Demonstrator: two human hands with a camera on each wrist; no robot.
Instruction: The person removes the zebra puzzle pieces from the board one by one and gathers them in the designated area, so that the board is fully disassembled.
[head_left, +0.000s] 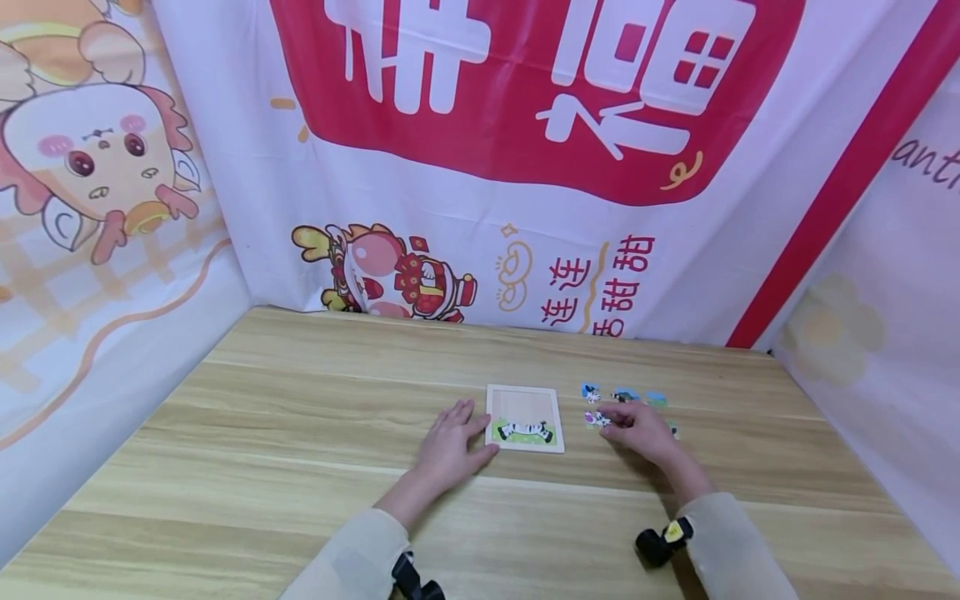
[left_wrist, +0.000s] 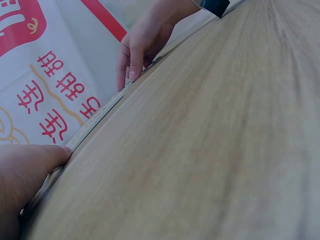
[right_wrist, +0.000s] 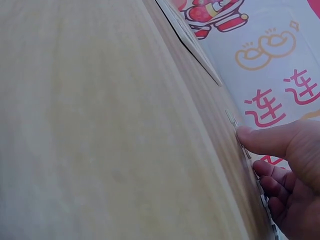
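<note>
A shallow wooden puzzle tray [head_left: 522, 392] lies on the table, its lower part filled with pieces that show zebra legs on green grass. My left hand [head_left: 450, 446] rests at the tray's left edge, fingers spread, with the thumb at the lower left corner. To the right of the tray, my right hand [head_left: 637, 429] pinches a puzzle piece [head_left: 592, 419] with a purple patch and black-and-white stripes. That piece is low at the tabletop. In the right wrist view the thumb [right_wrist: 255, 140] meets the piece's edge, and the other fingers are curled.
Above the right hand lie more loose pieces: a blue one [head_left: 590, 392], a dark-and-blue one [head_left: 624, 395] and a green-blue one [head_left: 656, 399]. Part of another piece [head_left: 674, 432] peeks out beside the hand. A printed cloth [head_left: 420, 183] hangs behind the wood-grain table [head_left: 337, 400].
</note>
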